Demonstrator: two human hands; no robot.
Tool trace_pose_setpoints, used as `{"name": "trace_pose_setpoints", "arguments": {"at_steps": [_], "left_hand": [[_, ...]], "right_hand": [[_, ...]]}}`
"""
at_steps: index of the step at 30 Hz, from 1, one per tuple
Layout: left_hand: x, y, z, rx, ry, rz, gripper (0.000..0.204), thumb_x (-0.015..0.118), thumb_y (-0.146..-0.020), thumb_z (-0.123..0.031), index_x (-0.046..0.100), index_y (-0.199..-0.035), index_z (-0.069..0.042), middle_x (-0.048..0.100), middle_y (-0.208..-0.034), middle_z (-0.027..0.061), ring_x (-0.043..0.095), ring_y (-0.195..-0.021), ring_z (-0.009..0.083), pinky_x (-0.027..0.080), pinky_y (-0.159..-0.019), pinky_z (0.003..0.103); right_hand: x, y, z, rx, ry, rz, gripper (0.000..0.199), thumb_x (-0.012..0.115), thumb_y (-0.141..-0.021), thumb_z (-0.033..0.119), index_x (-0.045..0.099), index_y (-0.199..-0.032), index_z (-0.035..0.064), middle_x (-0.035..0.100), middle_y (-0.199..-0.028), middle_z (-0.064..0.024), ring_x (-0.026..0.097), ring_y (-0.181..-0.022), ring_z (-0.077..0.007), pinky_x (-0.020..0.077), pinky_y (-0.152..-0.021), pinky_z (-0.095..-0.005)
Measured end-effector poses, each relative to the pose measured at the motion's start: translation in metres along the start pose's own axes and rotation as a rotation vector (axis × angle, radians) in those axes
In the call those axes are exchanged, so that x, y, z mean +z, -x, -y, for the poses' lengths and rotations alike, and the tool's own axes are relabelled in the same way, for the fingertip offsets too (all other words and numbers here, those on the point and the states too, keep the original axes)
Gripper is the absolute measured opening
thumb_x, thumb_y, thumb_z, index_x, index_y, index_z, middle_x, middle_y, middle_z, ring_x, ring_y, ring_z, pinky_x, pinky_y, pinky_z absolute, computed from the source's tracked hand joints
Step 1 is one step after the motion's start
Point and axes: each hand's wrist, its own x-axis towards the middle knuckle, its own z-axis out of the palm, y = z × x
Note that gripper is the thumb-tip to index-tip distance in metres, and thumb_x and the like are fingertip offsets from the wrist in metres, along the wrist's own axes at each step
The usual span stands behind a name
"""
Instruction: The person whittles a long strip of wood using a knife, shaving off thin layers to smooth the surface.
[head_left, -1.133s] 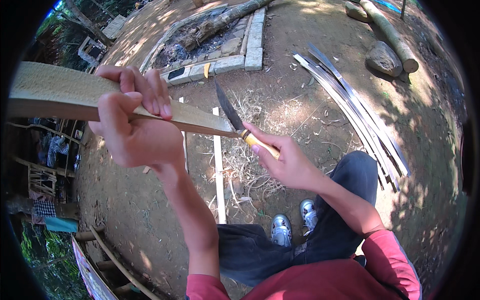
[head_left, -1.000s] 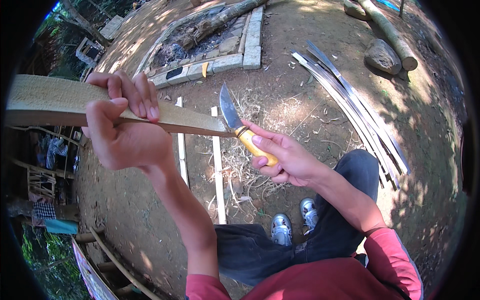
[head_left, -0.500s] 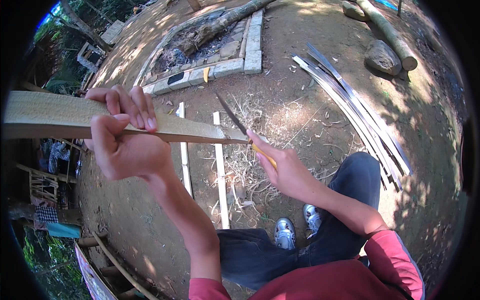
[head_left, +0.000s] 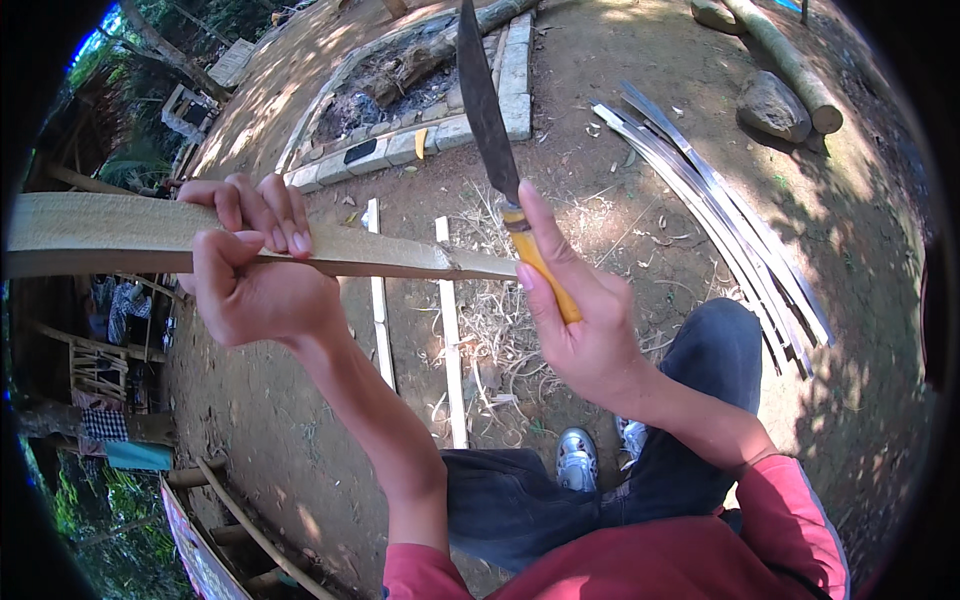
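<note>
A long pale strip of split bamboo or wood (head_left: 110, 225) reaches in from the left edge and narrows to a thin end near the middle. My left hand (head_left: 262, 265) is closed round it, fingers over its upper face. The strip's surface is notched near its thin end. My right hand (head_left: 585, 320) grips the yellow handle of a knife (head_left: 488, 115), whose dark, broad blade points up and away. The knife's handle is beside the strip's tip; whether hand and tip touch, I cannot tell. The blade stands clear of the strip.
Curled shavings (head_left: 510, 350) cover the ground below, with two pale slats (head_left: 450, 345) beside them. Several long strips (head_left: 710, 210) lie at the right, near a rock (head_left: 773, 107) and a log (head_left: 790, 65). A brick-edged fire pit (head_left: 455, 133) is ahead.
My right hand has turned and lifted the knife, so its blade now points upward and looks larger. My left hand and the strip have barely moved.
</note>
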Motion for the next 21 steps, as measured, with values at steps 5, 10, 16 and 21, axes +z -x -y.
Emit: {"name": "trace_pose_setpoints", "arguments": {"at_steps": [5,10,16,21], "left_hand": [[0.003,0.000,-0.005,-0.049,0.004,-0.056,0.005,0.038,-0.071,-0.004,0.034,-0.070,-0.003,0.026,-0.058,0.0050,0.026,-0.045,0.0119,0.027,-0.040,0.024],[0.007,0.001,0.006,0.065,-0.069,-0.088,0.007,0.040,-0.068,-0.005,0.036,-0.073,-0.002,0.028,-0.057,0.0049,0.024,-0.042,0.0126,0.027,-0.040,0.024],[0.004,-0.004,-0.001,-0.001,0.049,0.013,0.008,0.039,-0.067,-0.005,0.037,-0.073,-0.001,0.029,-0.059,0.0054,0.025,-0.042,0.0124,0.027,-0.039,0.024],[0.009,0.000,-0.001,-0.032,0.080,0.042,0.011,0.037,-0.064,-0.004,0.037,-0.074,0.000,0.028,-0.059,0.0056,0.026,-0.042,0.0126,0.028,-0.039,0.024]], "right_hand": [[0.018,0.016,-0.017,0.114,-0.100,0.248,0.058,0.051,-0.097,0.004,0.031,-0.152,0.0087,0.059,-0.065,-0.0163,0.059,-0.055,-0.0240,0.0494,-0.055,-0.0401],[-0.008,-0.002,0.006,0.109,-0.011,0.152,0.055,0.050,-0.097,0.002,0.034,-0.150,0.0048,0.062,-0.070,-0.0188,0.065,-0.061,-0.0263,0.0532,-0.060,-0.0393],[0.002,0.001,-0.014,0.000,-0.037,0.026,0.057,0.054,-0.096,0.005,0.035,-0.150,0.0088,0.061,-0.071,-0.0150,0.060,-0.058,-0.0234,0.0505,-0.057,-0.0399],[0.003,0.006,-0.015,0.011,-0.008,0.078,0.058,0.055,-0.096,0.005,0.036,-0.150,0.0112,0.063,-0.072,-0.0177,0.062,-0.054,-0.0256,0.0484,-0.055,-0.0399]]}}
